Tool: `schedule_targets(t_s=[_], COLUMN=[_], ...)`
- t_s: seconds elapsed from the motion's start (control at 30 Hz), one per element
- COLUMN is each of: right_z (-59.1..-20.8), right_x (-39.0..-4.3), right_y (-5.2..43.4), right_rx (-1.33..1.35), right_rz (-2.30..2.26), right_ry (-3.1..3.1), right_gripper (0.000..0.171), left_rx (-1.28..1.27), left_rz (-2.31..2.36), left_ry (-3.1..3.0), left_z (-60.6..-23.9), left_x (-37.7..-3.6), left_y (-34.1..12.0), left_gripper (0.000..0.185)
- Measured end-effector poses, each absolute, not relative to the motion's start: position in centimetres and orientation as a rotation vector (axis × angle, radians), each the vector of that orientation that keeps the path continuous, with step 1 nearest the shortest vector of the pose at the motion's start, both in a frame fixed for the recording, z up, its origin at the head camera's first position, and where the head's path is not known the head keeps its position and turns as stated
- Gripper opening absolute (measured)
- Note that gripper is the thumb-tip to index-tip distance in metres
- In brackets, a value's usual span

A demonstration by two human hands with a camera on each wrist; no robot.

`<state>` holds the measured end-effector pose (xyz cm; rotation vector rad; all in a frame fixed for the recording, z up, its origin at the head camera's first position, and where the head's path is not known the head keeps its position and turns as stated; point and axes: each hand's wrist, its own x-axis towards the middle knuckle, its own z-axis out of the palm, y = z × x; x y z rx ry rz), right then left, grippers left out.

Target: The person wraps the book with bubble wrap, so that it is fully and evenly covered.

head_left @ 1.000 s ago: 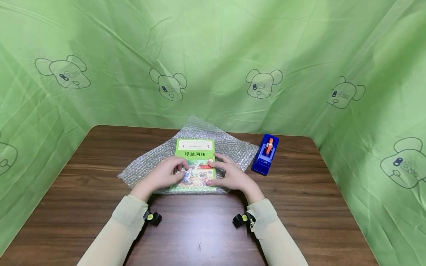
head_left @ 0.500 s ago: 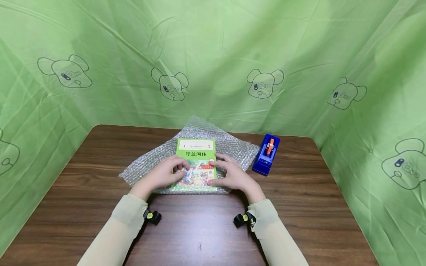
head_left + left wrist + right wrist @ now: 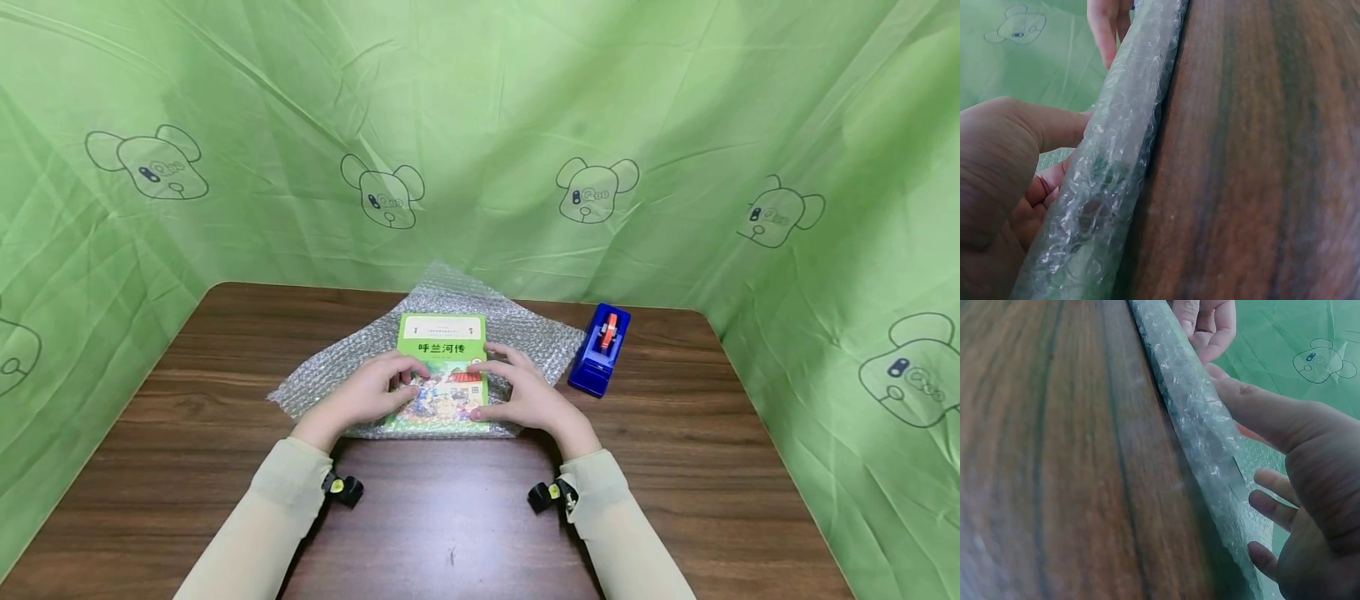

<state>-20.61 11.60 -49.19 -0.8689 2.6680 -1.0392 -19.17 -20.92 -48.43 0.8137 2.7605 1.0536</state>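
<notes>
Wrapping step apparently in hand: left hand (image 3: 372,390) and right hand (image 3: 531,400) rest relaxed, grasping nothing, on the book (image 3: 442,332) lying on bubble wrap (image 3: 327,371) atop the counter (image 3: 435,517); next move likely calls for folding a loose side over it.

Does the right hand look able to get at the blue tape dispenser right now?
Probably yes. The right hand would have to leave the green book, but the blue tape dispenser sits uncovered on the table off to its right, with only low-lying bubble wrap near the path.
</notes>
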Motion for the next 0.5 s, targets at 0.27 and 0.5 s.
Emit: schedule_targets(t_s=[0.27,0.5], right_z=[-49.20,-49.27], right_x=[-20.74,-20.82], right_y=[11.52,11.68], right_rx=[-1.063,-1.142], right_rz=[-1.049,-0.996], right_ry=[2.614,2.534], right_gripper=[0.066,0.050], left_rx=[0.834,0.844], left_rz=[1.054,1.049], left_ry=[2.770,2.772], left_z=[-48.52,-48.63], left_x=[-19.27,-19.30], left_y=[-20.96,-21.01], left_gripper=[0.028,0.028])
